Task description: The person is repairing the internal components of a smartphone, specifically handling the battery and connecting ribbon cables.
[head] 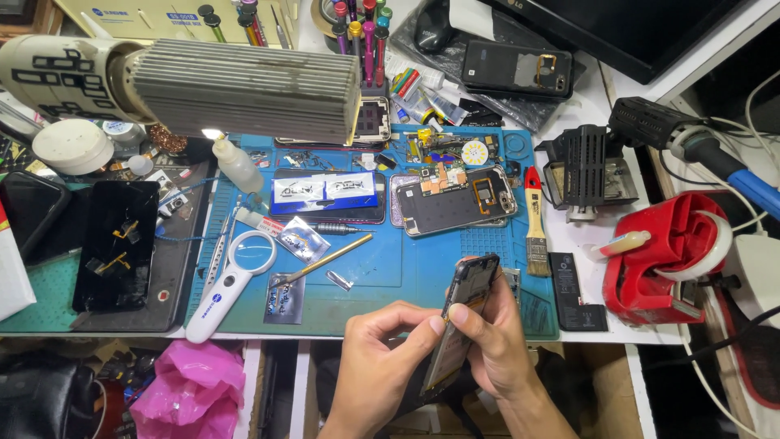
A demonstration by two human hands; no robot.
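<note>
The right hand (500, 345) is gripping a bare phone frame (463, 317) edge-on, fingers wrapped behind it and thumb braced on its near edge, just above the front lip of the blue repair mat (390, 268). The left hand (386, 354) is pinching in narrowly against the frame's side. Working this edge well probably calls for light, steady fingertip pressure while the other hand is keeping the frame from twisting.

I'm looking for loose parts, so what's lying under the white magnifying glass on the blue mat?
Under the magnifying glass only the blue mat shows, also through its lens. Whatever sits beneath its handle is covered.
</note>
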